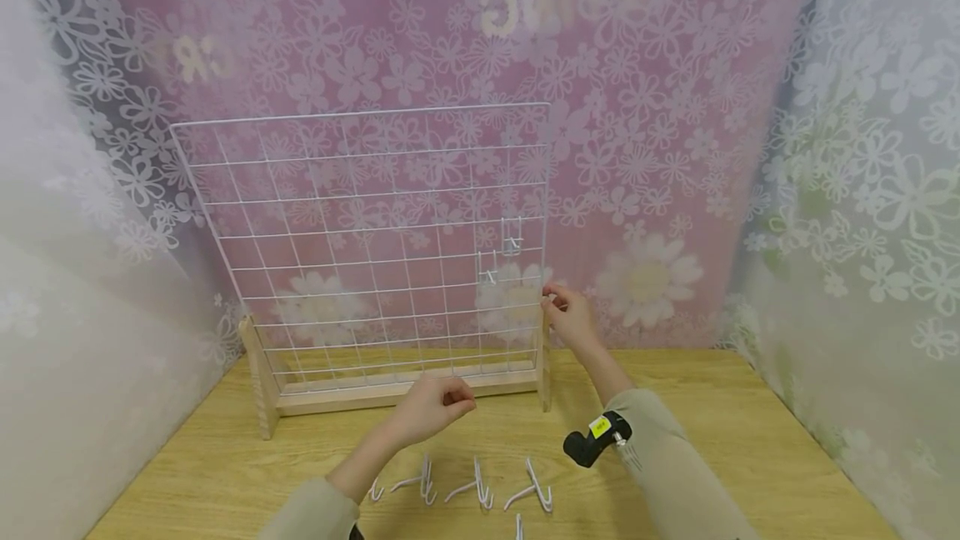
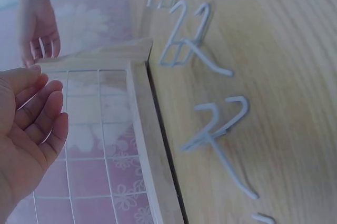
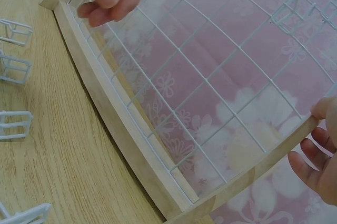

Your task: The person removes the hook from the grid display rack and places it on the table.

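Note:
A white wire grid panel (image 1: 362, 112) stands upright in a wooden stand (image 1: 341, 400). My right hand (image 1: 573, 322) holds the top of the stand's right post (image 1: 544, 365), thumb on one side and fingers on the other, as the right wrist view shows. In front of the grid, my left hand (image 1: 431, 413) hovers above the table with loosely bent fingers and nothing in them. Two hooks, an upper one (image 1: 512, 245) and a lower one (image 1: 489, 277), hang on the grid's right part. Several white wire hooks (image 2: 181, 40) lie on the table below my left hand.
The wooden table (image 1: 675, 457) meets a pink flowered curtain (image 1: 637, 148) behind the grid. Pale flowered sheets stand on the left (image 1: 67, 290) and right (image 1: 877, 232). A black wrist camera (image 1: 596, 440) is strapped at my right sleeve.

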